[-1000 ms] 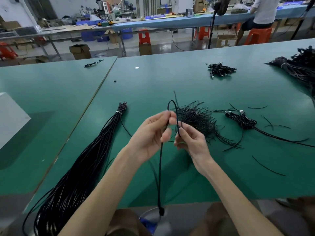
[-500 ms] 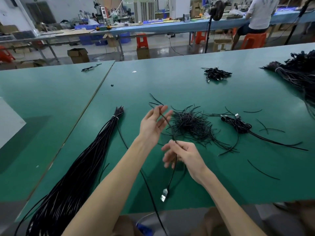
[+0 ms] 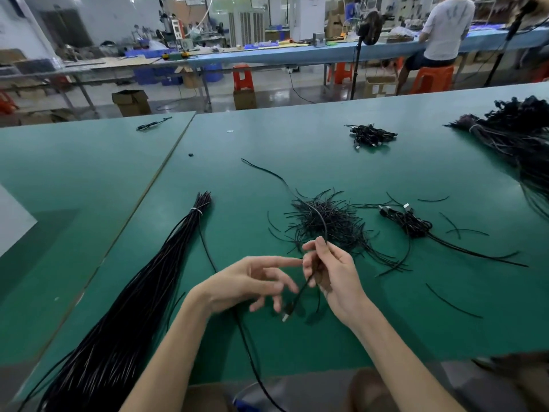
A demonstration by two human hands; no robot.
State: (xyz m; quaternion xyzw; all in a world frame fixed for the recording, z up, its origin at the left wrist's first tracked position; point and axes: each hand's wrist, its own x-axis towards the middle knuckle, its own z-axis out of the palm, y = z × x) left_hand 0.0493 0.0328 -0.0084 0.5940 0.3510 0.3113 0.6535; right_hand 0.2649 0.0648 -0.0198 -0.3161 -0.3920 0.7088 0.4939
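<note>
Over on the left of the green table (image 3: 89, 179), a long bundle of black cables (image 3: 142, 278) lies stretched out from the near edge, cinched by a white tie (image 3: 196, 211) close to its far tips. A loose black lead (image 3: 246, 346) runs from beside that bundle, under the left wrist and off the near edge. Now the left hand (image 3: 252, 285): it hovers above the table with fingers spread and relaxed, gripping nothing, its forefinger stretched out towards the other hand and just about meeting it; a little blurred, so I cannot tell if they touch. And here is the action, the right hand (image 3: 332, 272), just beside it, pinches a single black cable (image 3: 300, 295) between thumb and fingertips. Below the pinch the cable slants down to a plug (image 3: 285, 316) dangling just over the table; above it, the cable arcs up and away over a tangled pile of short black wire pieces (image 3: 329, 224) and lands on the table beyond. Right of the pile sits a coiled cable set (image 3: 410, 224) with its plugs showing, and stray wire bits lie around it. Farther back there is a small heap of cables (image 3: 371, 135), and at the far right edge a big dark bundle (image 3: 523, 135).
</note>
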